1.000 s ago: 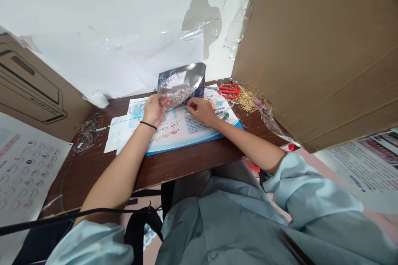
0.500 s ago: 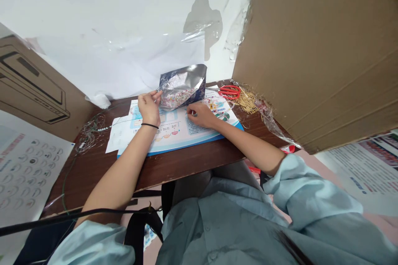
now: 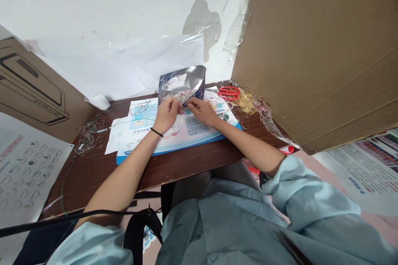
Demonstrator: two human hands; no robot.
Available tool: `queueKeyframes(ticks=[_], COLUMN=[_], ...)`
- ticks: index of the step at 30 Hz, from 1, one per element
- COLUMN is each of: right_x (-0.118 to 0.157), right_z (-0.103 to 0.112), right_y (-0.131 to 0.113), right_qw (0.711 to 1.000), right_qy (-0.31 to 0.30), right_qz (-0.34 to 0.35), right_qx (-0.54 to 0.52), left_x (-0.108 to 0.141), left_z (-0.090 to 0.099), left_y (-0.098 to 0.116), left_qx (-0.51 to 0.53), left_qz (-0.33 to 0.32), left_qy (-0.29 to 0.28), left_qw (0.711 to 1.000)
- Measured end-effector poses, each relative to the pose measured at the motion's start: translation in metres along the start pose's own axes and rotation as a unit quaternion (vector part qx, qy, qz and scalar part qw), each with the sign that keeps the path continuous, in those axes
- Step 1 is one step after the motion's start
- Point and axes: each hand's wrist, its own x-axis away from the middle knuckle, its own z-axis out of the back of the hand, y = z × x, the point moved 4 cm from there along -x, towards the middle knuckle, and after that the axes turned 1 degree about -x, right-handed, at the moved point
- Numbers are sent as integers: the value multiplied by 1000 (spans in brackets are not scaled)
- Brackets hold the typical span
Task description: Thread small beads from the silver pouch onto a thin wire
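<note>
A silver foil pouch (image 3: 182,84) with a dark blue patterned back stands open on the printed sheet, small multicoloured beads showing inside. My left hand (image 3: 168,112) grips the pouch's lower front edge with curled fingers. My right hand (image 3: 202,112) sits just to its right, fingertips pinched together at the same edge. Whether those fingertips hold something small is hidden. The blue-edged printed bead pattern board (image 3: 197,130) lies under both hands. My forearms rest across the table edge.
A dark wooden table (image 3: 93,178) carries red-handled scissors (image 3: 228,93), a heap of gold pins (image 3: 245,102) on crumpled plastic, and tangled beaded wire (image 3: 90,134). A large cardboard sheet (image 3: 311,49) leans in at right, a cardboard box (image 3: 27,87) at left.
My left hand has moved right and down onto the pouch's front edge, now close to my right hand. The pouch sits a little lower, with fewer beads showing.
</note>
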Motion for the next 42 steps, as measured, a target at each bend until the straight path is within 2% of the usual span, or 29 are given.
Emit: queueKeyframes(ticks=[3,6,10,16,22,26,33,38,40,42], right_x=[1,2,2,4,3,2,1,1,1,1], right_z=[-1,-5,-8,-4,-1,-3,-7,-4,-4,-3], right_y=[-3,-3,0,-3,-3,-3,0,-3,-5,-5], right_qw=[998,996,996,996,996,998,995,998,999,999], right_qy=[-8,-28,-22,-10,21,2,-15,-13,-12,-5], right_qz=[-6,-10,-16,-11,-7,0,-9,4,11,12], right_qx=[-62,-82,-82,-90,-81,-64,-100,-63,-48,-40], left_x=[5,6,5,6,5,5,5,3,-2,-8], left_z=[-6,-6,-4,-5,-6,-6,-6,-4,3,15], left_y=[4,8,10,12,8,7,7,6,5,3], left_qx=[-108,-163,-208,-312,-325,-330,-330,-363,-393,-430], left_qz=[-44,-72,-69,-101,-107,-98,-87,-104,-118,-129], left_qy=[-47,-46,-39,-71,-82,-86,-82,-87,-67,-22], left_qw=[992,983,975,942,936,935,936,922,910,893])
